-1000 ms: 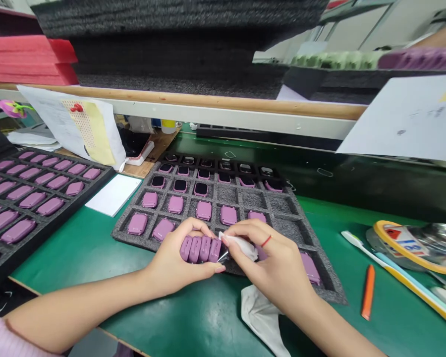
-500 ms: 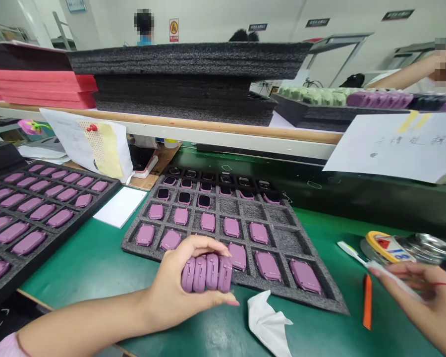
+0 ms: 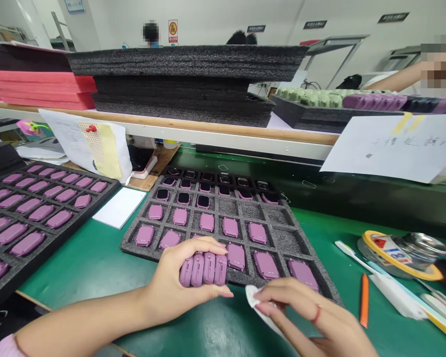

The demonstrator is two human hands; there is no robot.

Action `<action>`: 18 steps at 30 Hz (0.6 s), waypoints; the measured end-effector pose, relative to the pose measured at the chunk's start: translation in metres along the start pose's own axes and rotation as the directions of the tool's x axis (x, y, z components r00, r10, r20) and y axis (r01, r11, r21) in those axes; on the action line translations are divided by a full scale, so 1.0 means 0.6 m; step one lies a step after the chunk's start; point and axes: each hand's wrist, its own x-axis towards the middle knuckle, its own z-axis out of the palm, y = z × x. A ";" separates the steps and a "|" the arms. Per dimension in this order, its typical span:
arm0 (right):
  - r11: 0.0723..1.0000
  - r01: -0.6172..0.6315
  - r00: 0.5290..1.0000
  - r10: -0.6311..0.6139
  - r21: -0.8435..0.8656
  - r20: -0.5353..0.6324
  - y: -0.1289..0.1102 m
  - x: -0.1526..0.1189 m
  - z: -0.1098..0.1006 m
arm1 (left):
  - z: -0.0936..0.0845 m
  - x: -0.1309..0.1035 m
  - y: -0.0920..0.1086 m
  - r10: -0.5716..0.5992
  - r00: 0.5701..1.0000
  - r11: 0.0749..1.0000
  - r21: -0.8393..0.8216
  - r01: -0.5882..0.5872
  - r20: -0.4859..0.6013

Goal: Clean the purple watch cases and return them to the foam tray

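Observation:
My left hand point(image 3: 167, 280) is wrapped round a row of several purple smartwatch bodies point(image 3: 203, 270), standing on edge side by side between thumb and fingers. It is held over the front edge of a dark foam tray point(image 3: 288, 240). To its right, my right hand point(image 3: 301, 310) pinches a white wipe point(image 3: 251, 296) near that same edge. Purple watches point(image 3: 257, 232) fill many of the tray's compartments. The front rows lie back up, while dark screens show in the rows behind. My left hand covers part of the tray's front row.
At left stands another foam tray of purple watches point(image 3: 28, 205), beside a white pad point(image 3: 119, 207). Rightward lie an orange stick point(image 3: 364, 301), a white toothbrush point(image 3: 351, 252) and a round yellow-rimmed container point(image 3: 388, 253). Across the back runs a shelf point(image 3: 208, 136) stacked with foam. A person's arm shows far right.
My right hand has come left from beside the toothbrush and taken hold of the wipe that lay on the bench. My left hand keeps the watch bodies almost in place.

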 end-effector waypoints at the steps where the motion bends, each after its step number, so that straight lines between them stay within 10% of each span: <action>1: 1.000 0.016 0.998 -0.017 -0.013 -0.057 -0.009 0.014 -0.006 | 0.000 0.000 0.001 -0.015 1.000 1.000 -0.004 0.015 0.009; 10: 0.981 0.146 0.974 -0.120 0.130 -0.193 -0.019 0.112 0.051 | -0.008 0.012 0.002 -0.214 0.977 0.977 -0.026 0.213 -0.028; 18: 0.986 0.148 0.976 -0.133 0.075 -0.172 -0.015 0.098 0.032 | -0.003 0.010 0.012 -0.187 0.982 0.982 0.027 0.187 0.027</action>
